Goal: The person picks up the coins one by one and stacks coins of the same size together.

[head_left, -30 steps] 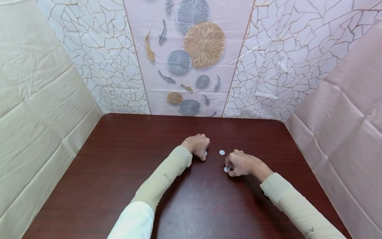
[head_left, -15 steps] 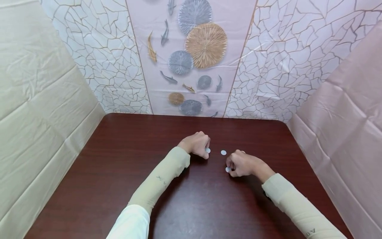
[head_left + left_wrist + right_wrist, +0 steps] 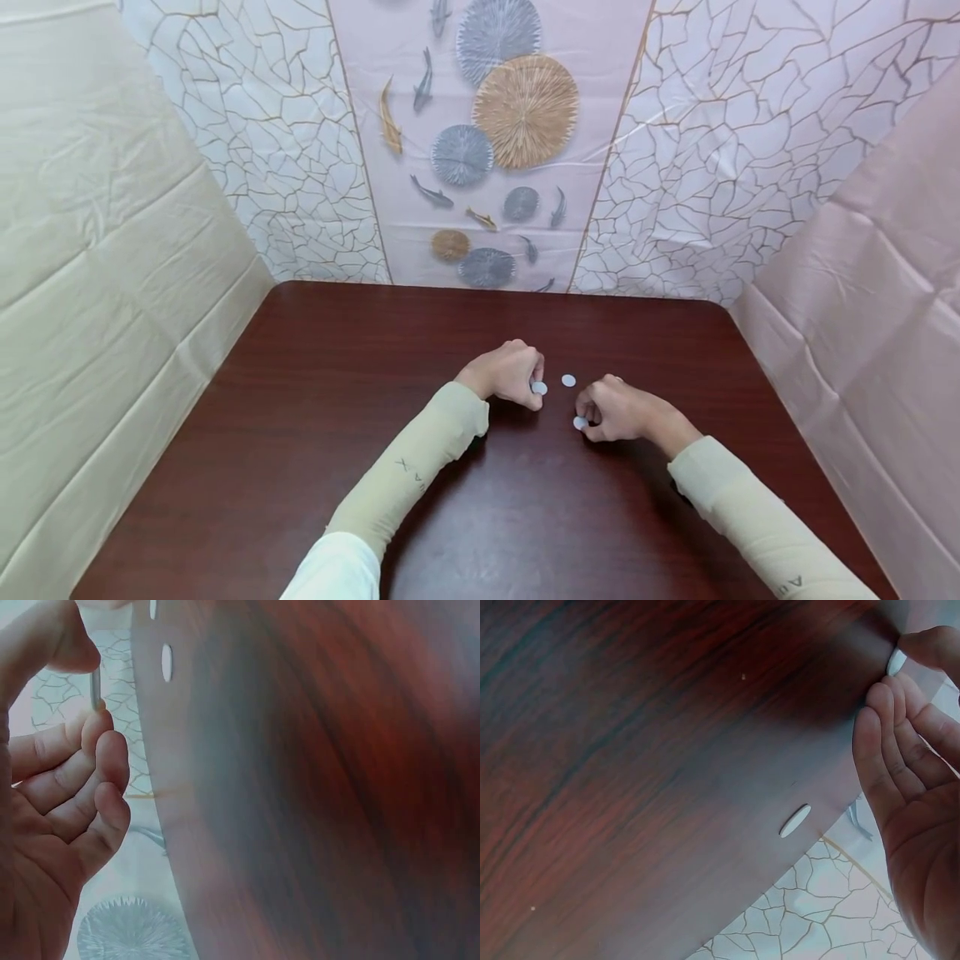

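My left hand [image 3: 506, 375] pinches a small white disc [image 3: 539, 388] between thumb and fingertips. In the left wrist view this disc [image 3: 95, 688] appears edge-on, the other fingers loosely curled below it. My right hand [image 3: 618, 410] pinches a second white disc [image 3: 581, 423] close over the table. The right wrist view shows that disc [image 3: 896, 661] between thumb and fingertips. Another white disc [image 3: 568, 381] lies flat between the two hands, toward the back. Past my right hand, the right wrist view shows a loose white disc [image 3: 795, 820] on the table; in the head view the hand mostly hides that spot.
The dark reddish-brown table [image 3: 247, 467] is glossy, with rounded far corners. A patterned cloth backdrop [image 3: 300, 167] hangs at its far edge. Plain creased cloths flank it on the left [image 3: 97, 333] and right [image 3: 877, 292].
My left hand has moved to the right with its white disc, nearer the loose disc in the middle. My right hand has stayed nearly in place. The head view has shifted slightly.
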A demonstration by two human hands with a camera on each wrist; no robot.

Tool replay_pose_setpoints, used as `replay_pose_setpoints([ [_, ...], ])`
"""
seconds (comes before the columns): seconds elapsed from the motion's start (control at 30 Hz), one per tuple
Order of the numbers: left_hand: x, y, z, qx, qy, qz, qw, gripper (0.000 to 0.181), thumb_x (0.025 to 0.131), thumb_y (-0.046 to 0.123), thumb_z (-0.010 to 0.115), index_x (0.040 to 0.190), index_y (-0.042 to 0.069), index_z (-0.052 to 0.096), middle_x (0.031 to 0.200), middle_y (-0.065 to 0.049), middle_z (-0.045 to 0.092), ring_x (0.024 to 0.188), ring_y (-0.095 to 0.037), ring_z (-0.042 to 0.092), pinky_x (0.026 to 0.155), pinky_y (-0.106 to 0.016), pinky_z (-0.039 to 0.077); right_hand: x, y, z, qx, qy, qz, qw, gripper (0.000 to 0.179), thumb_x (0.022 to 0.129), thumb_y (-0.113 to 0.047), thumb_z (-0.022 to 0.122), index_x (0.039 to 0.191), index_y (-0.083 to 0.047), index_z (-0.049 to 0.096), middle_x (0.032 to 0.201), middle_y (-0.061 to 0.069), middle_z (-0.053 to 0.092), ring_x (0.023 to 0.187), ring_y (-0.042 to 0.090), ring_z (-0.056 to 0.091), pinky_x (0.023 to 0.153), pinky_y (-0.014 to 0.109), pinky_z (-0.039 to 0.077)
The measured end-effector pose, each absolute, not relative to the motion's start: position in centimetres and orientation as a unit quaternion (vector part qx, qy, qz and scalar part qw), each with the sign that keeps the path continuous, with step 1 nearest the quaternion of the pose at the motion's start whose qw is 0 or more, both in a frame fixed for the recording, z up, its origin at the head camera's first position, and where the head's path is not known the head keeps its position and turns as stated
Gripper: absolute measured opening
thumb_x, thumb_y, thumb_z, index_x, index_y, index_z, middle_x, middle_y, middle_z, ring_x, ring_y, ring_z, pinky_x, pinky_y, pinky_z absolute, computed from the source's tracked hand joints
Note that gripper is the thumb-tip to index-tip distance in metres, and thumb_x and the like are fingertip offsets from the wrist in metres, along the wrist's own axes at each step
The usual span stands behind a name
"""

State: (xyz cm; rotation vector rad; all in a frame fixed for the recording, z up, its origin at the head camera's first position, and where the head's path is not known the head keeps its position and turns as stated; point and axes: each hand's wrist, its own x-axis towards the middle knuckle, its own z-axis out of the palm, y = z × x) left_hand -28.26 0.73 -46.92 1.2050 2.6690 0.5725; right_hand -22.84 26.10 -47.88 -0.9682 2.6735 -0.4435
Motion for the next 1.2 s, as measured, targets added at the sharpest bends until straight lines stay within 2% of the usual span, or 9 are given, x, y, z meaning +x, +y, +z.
replay_pose_setpoints([
  [0.4, -26.4, 3.1, -47.0, 0.407, 0.893, 0.189, 0.043, 0.018, 0.075, 0.028, 0.080, 0.085, 0.019, 0.068, 0.072, 0.010, 0.065, 0.065, -0.005, 0.058, 0.060, -0.016, 0.045, -22.8, 26.6, -48.2, -0.341, 0.917, -0.173, 0.117, 0.008, 0.086, -0.017, 0.082, 0.084, -0.018, 0.074, 0.076, -0.011, 0.069, 0.068, -0.001, 0.062, 0.065, 0.020, 0.055],
  [0.67, -25.1, 5.0, -48.1, 0.410, 0.890, 0.188, 0.063, 0.018, 0.077, 0.028, 0.082, 0.082, 0.019, 0.067, 0.070, 0.010, 0.063, 0.062, -0.004, 0.056, 0.059, -0.016, 0.042, -22.8, 26.7, -48.3, -0.357, 0.906, -0.200, 0.111, 0.009, 0.083, -0.010, 0.082, 0.083, -0.015, 0.074, 0.074, -0.009, 0.069, 0.066, -0.001, 0.061, 0.063, 0.020, 0.055],
  [0.93, -24.6, 6.2, -49.5, 0.390, 0.900, 0.183, 0.071, 0.022, 0.076, 0.030, 0.084, 0.084, 0.023, 0.064, 0.074, 0.014, 0.064, 0.068, -0.004, 0.059, 0.064, -0.017, 0.046, -23.0, 26.9, -48.5, -0.356, 0.906, -0.203, 0.109, 0.011, 0.080, -0.009, 0.083, 0.083, -0.016, 0.074, 0.074, -0.009, 0.069, 0.066, -0.001, 0.061, 0.062, 0.020, 0.053],
  [1.2, -24.0, 6.8, -49.9, 0.388, 0.904, 0.165, 0.067, 0.023, 0.077, 0.033, 0.084, 0.075, 0.024, 0.064, 0.075, 0.011, 0.061, 0.068, -0.005, 0.057, 0.066, -0.018, 0.044, -22.7, 27.1, -48.5, -0.339, 0.908, -0.218, 0.119, 0.012, 0.084, -0.008, 0.083, 0.088, -0.016, 0.076, 0.080, -0.008, 0.072, 0.069, -0.002, 0.063, 0.065, 0.020, 0.056],
])
